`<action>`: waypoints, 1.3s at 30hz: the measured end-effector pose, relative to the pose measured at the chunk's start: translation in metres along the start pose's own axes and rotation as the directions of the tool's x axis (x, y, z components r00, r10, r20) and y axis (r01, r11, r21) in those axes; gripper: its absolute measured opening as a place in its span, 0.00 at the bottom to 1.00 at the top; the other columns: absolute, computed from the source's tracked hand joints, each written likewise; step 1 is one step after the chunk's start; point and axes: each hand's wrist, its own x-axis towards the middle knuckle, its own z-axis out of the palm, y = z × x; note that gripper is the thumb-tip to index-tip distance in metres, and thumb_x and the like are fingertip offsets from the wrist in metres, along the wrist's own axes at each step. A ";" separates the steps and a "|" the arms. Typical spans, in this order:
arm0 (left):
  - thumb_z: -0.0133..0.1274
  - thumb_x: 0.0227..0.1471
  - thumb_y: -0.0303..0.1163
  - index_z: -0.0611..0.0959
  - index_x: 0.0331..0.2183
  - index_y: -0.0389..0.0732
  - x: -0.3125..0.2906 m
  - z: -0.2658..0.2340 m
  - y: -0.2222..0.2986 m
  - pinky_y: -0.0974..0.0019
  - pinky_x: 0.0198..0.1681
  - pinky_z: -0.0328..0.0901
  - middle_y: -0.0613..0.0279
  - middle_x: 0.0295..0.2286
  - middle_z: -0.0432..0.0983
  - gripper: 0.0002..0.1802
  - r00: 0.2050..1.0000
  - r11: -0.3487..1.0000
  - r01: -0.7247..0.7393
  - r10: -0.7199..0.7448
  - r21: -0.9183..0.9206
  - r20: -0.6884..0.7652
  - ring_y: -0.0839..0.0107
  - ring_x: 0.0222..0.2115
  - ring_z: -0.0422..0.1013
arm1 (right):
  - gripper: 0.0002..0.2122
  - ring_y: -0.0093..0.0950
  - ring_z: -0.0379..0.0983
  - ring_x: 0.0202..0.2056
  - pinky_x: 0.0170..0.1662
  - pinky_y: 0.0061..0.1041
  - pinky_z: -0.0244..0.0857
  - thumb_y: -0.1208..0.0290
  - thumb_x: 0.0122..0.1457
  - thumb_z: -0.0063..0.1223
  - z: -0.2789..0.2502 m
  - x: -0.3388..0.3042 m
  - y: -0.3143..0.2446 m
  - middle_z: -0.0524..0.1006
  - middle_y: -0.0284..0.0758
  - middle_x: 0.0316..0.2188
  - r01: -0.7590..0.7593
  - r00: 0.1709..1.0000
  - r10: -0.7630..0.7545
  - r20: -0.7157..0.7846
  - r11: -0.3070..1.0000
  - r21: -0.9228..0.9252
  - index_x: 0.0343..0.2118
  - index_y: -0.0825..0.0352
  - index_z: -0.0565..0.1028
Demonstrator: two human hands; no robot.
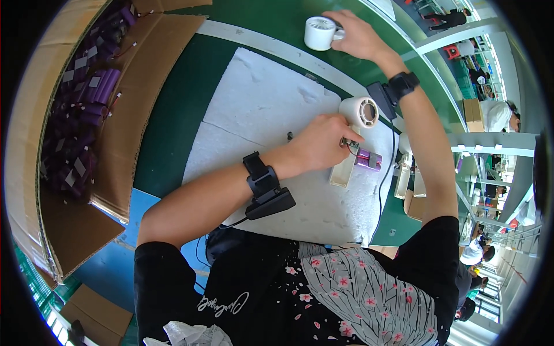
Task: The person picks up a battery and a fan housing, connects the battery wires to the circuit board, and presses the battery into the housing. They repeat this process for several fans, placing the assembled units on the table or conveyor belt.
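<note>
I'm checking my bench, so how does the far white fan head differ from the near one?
The far fan head shows fine radiating slats; the near fan head has fewer, wider openings. The far one is beyond the foam sheet, at your right hand; the near one is over the sheet, beside your left hand. Both are pale and rounded.

The fan casing (350, 110) looks smooth plastic, the sheet (248, 92) rough foam.

1 white foam sheet (248, 98) lies on the green tabletop (164, 138). 1 cardboard box (141, 75) stands open at the left; 1 smaller carton (98, 314) is at lower left. Background, upper right: a red stool (452, 52) and a person in black (449, 21).
</note>
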 end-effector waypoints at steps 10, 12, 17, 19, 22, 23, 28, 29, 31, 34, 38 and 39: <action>0.53 0.38 0.21 0.86 0.34 0.42 -0.002 -0.002 0.002 0.57 0.40 0.68 0.47 0.31 0.76 0.17 0.999 1.000 -0.010 0.009 -0.010 -0.045 0.49 0.33 0.73 | 0.17 0.39 0.70 0.41 0.45 0.33 0.65 0.71 0.44 0.60 -0.053 -0.034 -0.095 0.70 0.44 0.38 0.030 0.984 -0.082 0.159 0.952 0.303 0.39 0.71 0.73; 0.53 0.38 0.21 0.86 0.35 0.42 -0.001 -0.003 0.006 0.58 0.40 0.69 0.47 0.31 0.76 0.17 0.999 0.999 0.018 -0.019 -0.033 -0.042 0.49 0.33 0.73 | 0.17 0.40 0.70 0.41 0.45 0.34 0.65 0.72 0.45 0.61 -0.035 -0.023 -0.126 0.69 0.44 0.39 0.253 0.964 -0.266 -0.017 0.891 0.377 0.38 0.71 0.73; 0.53 0.38 0.22 0.85 0.36 0.41 -0.005 0.004 -0.003 0.59 0.38 0.69 0.48 0.30 0.77 0.18 0.978 0.958 -0.130 0.082 -0.256 -0.190 0.52 0.32 0.74 | 0.22 0.37 0.69 0.46 0.49 0.31 0.65 0.71 0.47 0.62 -0.003 -0.013 -0.178 0.68 0.40 0.47 0.335 0.924 -0.380 0.039 0.855 0.396 0.46 0.70 0.71; 0.53 0.39 0.22 0.85 0.37 0.41 -0.004 0.009 -0.008 0.59 0.38 0.69 0.49 0.29 0.77 0.18 0.952 0.909 -0.243 0.156 -0.338 -0.263 0.53 0.31 0.74 | 0.24 0.38 0.69 0.48 0.51 0.31 0.65 0.71 0.47 0.62 -0.002 -0.018 -0.180 0.68 0.40 0.49 0.259 0.924 -0.343 0.170 0.887 0.383 0.48 0.69 0.70; 0.53 0.39 0.22 0.85 0.37 0.42 0.001 0.000 -0.005 0.61 0.36 0.69 0.51 0.29 0.77 0.18 0.999 0.999 0.035 -0.035 -0.015 0.031 0.58 0.28 0.73 | 0.25 0.35 0.70 0.47 0.51 0.32 0.65 0.71 0.47 0.63 -0.028 -0.056 -0.147 0.70 0.39 0.48 0.266 0.964 -0.248 -0.099 0.868 0.419 0.50 0.68 0.68; 0.53 0.39 0.22 0.85 0.37 0.42 0.000 -0.003 -0.005 0.61 0.36 0.69 0.51 0.29 0.77 0.18 0.999 0.999 0.043 -0.043 -0.019 0.027 0.58 0.28 0.73 | 0.25 0.33 0.71 0.46 0.50 0.32 0.66 0.71 0.48 0.63 -0.041 -0.071 -0.134 0.70 0.39 0.47 0.216 0.976 -0.180 -0.122 0.862 0.458 0.50 0.67 0.69; 0.52 0.40 0.19 0.85 0.39 0.43 -0.002 -0.007 0.004 0.65 0.33 0.68 0.55 0.31 0.77 0.21 0.996 0.996 0.086 -0.086 -0.011 0.019 0.66 0.26 0.72 | 0.17 0.27 0.71 0.40 0.43 0.26 0.66 0.77 0.46 0.63 -0.071 -0.184 -0.097 0.73 0.34 0.39 -0.159 0.986 0.116 0.116 0.852 0.499 0.41 0.69 0.72; 0.51 0.41 0.18 0.84 0.41 0.43 0.000 -0.006 0.005 0.68 0.33 0.67 0.58 0.33 0.76 0.22 0.993 0.993 0.112 -0.112 -0.021 0.030 0.71 0.26 0.71 | 0.18 0.26 0.71 0.39 0.42 0.25 0.67 0.78 0.44 0.63 -0.061 -0.203 -0.098 0.74 0.33 0.38 -0.211 0.977 0.177 0.119 0.876 0.435 0.40 0.69 0.73; 0.50 0.42 0.17 0.84 0.42 0.43 0.000 -0.005 0.007 0.71 0.32 0.67 0.60 0.34 0.76 0.23 0.988 0.989 0.147 -0.145 -0.025 0.056 0.75 0.26 0.70 | 0.18 0.25 0.72 0.38 0.42 0.25 0.67 0.80 0.42 0.64 -0.043 -0.222 -0.099 0.74 0.32 0.37 -0.275 0.961 0.248 0.119 0.884 0.379 0.39 0.69 0.73; 0.53 0.40 0.20 0.85 0.39 0.43 0.002 -0.006 0.008 0.66 0.33 0.69 0.55 0.31 0.77 0.20 0.988 0.987 0.152 -0.152 -0.055 0.006 0.66 0.25 0.73 | 0.22 0.23 0.72 0.38 0.43 0.25 0.67 0.82 0.41 0.65 -0.021 -0.229 -0.100 0.74 0.33 0.37 -0.320 0.948 0.249 0.200 0.725 0.610 0.43 0.69 0.73; 0.54 0.40 0.21 0.85 0.39 0.43 0.002 -0.011 0.008 0.67 0.32 0.69 0.55 0.31 0.77 0.20 0.986 0.984 0.168 -0.168 -0.053 0.006 0.67 0.25 0.74 | 0.24 0.26 0.73 0.41 0.45 0.27 0.69 0.83 0.46 0.60 -0.027 -0.239 -0.099 0.74 0.34 0.37 -0.456 0.890 0.212 0.404 0.410 0.790 0.49 0.68 0.70; 0.54 0.40 0.21 0.85 0.39 0.43 0.002 -0.011 0.008 0.67 0.32 0.69 0.55 0.31 0.77 0.20 0.985 0.984 0.172 -0.172 -0.050 0.013 0.67 0.25 0.74 | 0.24 0.26 0.73 0.41 0.45 0.27 0.69 0.83 0.46 0.60 -0.030 -0.239 -0.100 0.74 0.34 0.37 -0.457 0.889 0.215 0.403 0.403 0.793 0.49 0.68 0.70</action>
